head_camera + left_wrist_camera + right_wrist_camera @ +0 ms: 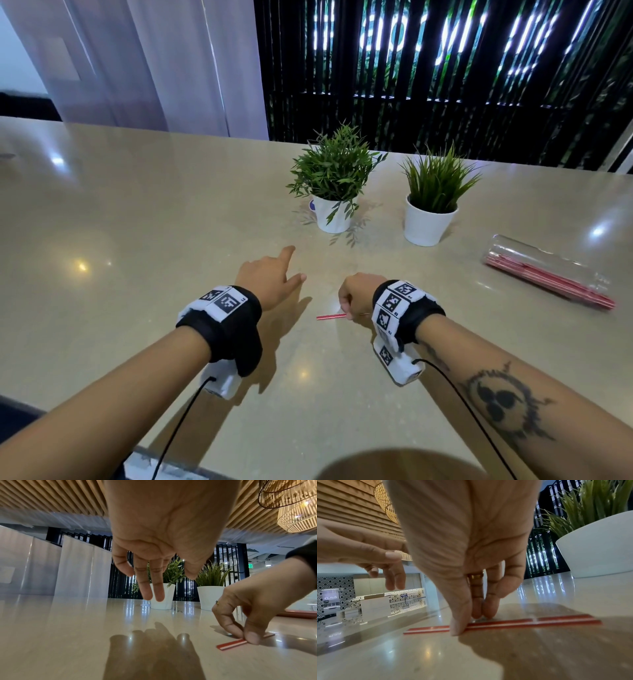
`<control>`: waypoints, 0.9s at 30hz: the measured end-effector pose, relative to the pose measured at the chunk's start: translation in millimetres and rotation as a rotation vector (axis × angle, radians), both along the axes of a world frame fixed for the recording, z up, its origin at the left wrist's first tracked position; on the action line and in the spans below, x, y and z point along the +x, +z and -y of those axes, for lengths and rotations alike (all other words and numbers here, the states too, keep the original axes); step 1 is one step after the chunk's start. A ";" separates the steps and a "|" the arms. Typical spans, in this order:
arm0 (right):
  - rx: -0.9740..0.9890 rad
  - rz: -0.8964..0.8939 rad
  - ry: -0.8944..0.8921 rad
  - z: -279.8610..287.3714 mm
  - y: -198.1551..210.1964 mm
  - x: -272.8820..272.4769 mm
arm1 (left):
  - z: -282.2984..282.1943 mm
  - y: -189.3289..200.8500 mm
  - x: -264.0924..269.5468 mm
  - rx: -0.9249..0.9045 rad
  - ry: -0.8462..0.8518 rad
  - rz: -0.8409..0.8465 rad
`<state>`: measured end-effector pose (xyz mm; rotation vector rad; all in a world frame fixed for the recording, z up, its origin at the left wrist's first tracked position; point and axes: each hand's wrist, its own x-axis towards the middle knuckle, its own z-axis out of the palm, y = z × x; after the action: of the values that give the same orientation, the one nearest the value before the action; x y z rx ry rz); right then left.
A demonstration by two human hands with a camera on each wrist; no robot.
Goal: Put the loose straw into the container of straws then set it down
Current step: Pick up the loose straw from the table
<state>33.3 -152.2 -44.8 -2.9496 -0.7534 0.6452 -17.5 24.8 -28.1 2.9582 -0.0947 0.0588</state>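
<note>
A red-and-white striped straw (329,317) (230,644) (530,622) lies flat on the beige table. My right hand (354,296) (247,635) (467,622) pinches it between thumb and fingertips, still down on the surface. My left hand (274,279) (154,577) hovers just above the table to the left of it, fingers relaxed and spread, holding nothing. The clear container of red straws (546,274) lies on its side at the far right of the table, well away from both hands.
Two potted plants in white pots (334,214) (430,221) stand beyond the hands at mid-table. The glossy table (137,240) stretches wide to the left. Black slats and a curtain lie behind the far edge.
</note>
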 end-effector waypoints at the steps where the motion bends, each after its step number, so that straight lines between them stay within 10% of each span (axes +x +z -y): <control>1: -0.005 -0.020 -0.003 0.1 -0.2 -0.5 | 0.0 -2.0 -1.1 -0.012 0.004 -0.007; 9: 0.115 -0.060 0.006 3.4 2.8 -10.5 | -0.8 -11.0 3.6 -0.039 0.012 0.001; 27: 1.291 -0.065 -0.440 87.0 50.7 -37.0 | 58.7 18.2 28.7 -0.215 -0.188 0.200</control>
<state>-3.7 -239.2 5.9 -1.7650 -0.2711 0.0963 11.2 -33.9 -9.9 2.7070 -0.3680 0.3179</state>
